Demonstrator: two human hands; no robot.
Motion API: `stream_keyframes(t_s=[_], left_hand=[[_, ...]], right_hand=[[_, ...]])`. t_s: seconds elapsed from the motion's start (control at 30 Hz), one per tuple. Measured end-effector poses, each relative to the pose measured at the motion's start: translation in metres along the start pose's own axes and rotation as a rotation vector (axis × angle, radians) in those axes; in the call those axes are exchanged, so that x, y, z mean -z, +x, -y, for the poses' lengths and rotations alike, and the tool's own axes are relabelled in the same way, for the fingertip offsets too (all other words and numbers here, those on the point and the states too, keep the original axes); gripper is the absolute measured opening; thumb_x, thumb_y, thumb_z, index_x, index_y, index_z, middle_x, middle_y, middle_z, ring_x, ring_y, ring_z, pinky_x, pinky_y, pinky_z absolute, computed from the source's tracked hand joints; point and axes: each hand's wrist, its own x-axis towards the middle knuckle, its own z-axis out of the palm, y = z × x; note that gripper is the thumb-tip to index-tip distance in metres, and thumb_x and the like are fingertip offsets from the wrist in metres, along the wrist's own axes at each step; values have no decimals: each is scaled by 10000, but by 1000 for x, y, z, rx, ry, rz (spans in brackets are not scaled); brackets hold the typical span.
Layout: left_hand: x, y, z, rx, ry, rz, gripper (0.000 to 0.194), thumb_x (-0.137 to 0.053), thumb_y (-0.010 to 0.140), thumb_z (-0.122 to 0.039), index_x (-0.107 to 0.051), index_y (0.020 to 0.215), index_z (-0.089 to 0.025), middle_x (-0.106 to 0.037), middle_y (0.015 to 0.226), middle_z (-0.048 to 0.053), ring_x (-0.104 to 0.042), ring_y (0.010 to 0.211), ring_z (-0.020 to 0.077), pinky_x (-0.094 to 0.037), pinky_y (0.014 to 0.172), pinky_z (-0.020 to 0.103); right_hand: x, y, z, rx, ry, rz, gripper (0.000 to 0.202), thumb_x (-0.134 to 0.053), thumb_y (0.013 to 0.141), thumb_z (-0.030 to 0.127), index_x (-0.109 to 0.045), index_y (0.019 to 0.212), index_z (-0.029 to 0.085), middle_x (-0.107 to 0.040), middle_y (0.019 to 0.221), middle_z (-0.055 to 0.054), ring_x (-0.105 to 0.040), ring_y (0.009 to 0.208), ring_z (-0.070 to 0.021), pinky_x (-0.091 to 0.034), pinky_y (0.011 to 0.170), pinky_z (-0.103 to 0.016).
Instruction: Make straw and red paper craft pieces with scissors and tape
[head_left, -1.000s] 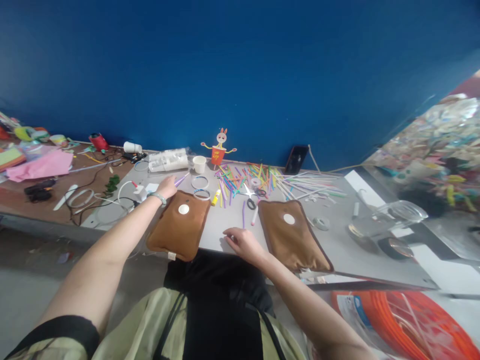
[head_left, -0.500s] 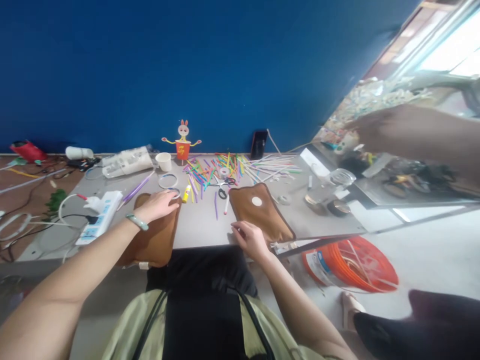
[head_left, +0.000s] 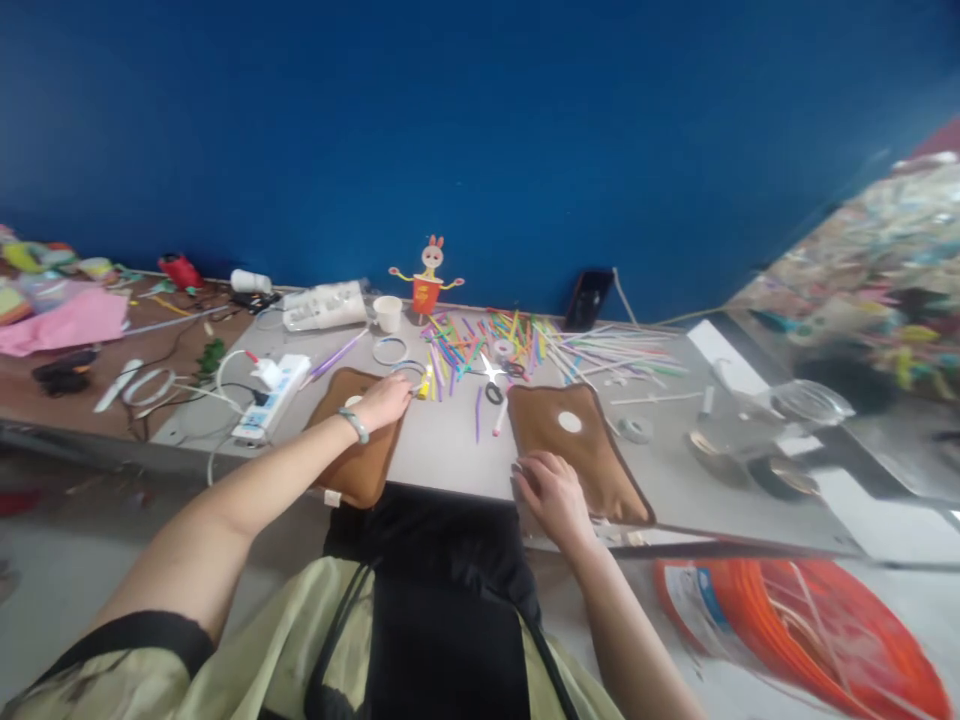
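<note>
grey table (head_left: 442,455) against a blue wall (head_left: 480,140); at the back, a red cup (head_left: 425,296) bearing a rabbit-headed figure with thin yellow arms, a white paper cup (head_left: 388,314) beside it, and a plastic-wrapped stack of white cups (head_left: 325,306); centre, a heap of coloured straws (head_left: 457,350), mixed short pieces running to longer pale lengths at right, with black-handled scissors (head_left: 493,392) at its near side; between the two hands, a lone purple straw (head_left: 478,415) and a pink-ended pen (head_left: 500,418); left, a white power strip (head_left: 274,400) with plugs and cables; right, a phone (head_left: 589,300) propped on the wall, a tape roll (head_left: 636,430), a clear vessel (head_left: 814,403); below the table edge, an orange bucket (head_left: 750,620); left hand (head_left: 384,400), palm down over the left brown pouch (head_left: 365,470), fingers extended and close together near a yellow tube (head_left: 425,385), any hold cannot be told; right hand (head_left: 555,490), at the near left edge of the right brown pouch (head_left: 596,465), fingers loosely bent, thumb near them, grip likewise uncertain; both pouches lying flat near the front edge, padded, rounded at the corners, each with a white disc, the left disc partly covered by the hand, the right one fully seen
</note>
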Motion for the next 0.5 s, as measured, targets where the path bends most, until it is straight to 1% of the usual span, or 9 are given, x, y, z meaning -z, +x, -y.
stream_keyframes(t_s=[0.13, 0.27, 0.4, 0.47, 0.5], left_hand=[[-3, 1, -3, 25, -8, -9, 275, -411, 898, -76, -678, 843, -111, -664, 939, 146, -626, 900, 228, -486, 885, 347], [-1, 0, -6, 29, -24, -38, 285, -401, 918, -113, -682, 871, -113, -667, 925, 145, -636, 857, 236, -498, 821, 355], [4, -3, -5, -10, -54, -71, 237, -457, 914, -162, -691, 886, -134, -673, 969, 134, -641, 912, 231, -492, 870, 339], [9, -3, 3, -6, -95, -129, 235, -466, 923, -204, -694, 934, -153, -670, 1035, 124, -638, 960, 221, -482, 912, 328], [12, -1, 9, 26, -118, -160, 242, -463, 928, -225, -693, 964, -164, -666, 1070, 118, -634, 990, 216, -474, 938, 324]], right_hand=[[-4, 8, -6, 40, -50, 52, 252, -505, 926, 327, -685, 1016, 175, -668, 1019, -103, -581, 929, -257, -451, 828, -384], [1, 16, -7, 56, -56, 126, 265, -491, 925, 330, -683, 1014, 171, -662, 980, -102, -593, 909, -250, -469, 831, -371], [11, 24, -6, 44, -57, 235, 278, -479, 918, 336, -687, 1013, 177, -664, 984, -102, -622, 936, -245, -481, 815, -346], [18, 30, -3, 24, -72, 302, 286, -467, 919, 329, -687, 1034, 186, -675, 981, -94, -643, 932, -235, -480, 787, -325], [21, 36, 0, 10, -86, 334, 290, -465, 918, 314, -681, 1065, 189, -684, 977, -90, -654, 925, -230, -476, 771, -314]])
